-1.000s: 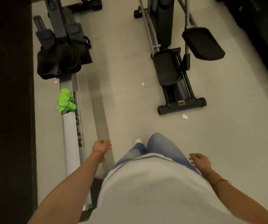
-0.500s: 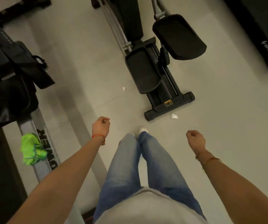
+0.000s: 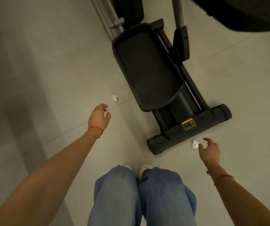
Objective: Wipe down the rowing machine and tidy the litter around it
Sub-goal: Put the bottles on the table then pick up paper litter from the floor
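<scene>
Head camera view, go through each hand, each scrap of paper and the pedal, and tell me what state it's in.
left hand: open, fingers curled, empty
right hand: open, fingertips beside a scrap, not gripping it
paper scrap near left hand: crumpled, on the floor, untouched
paper scrap near right hand: crumpled, on the floor
pedal: empty
</scene>
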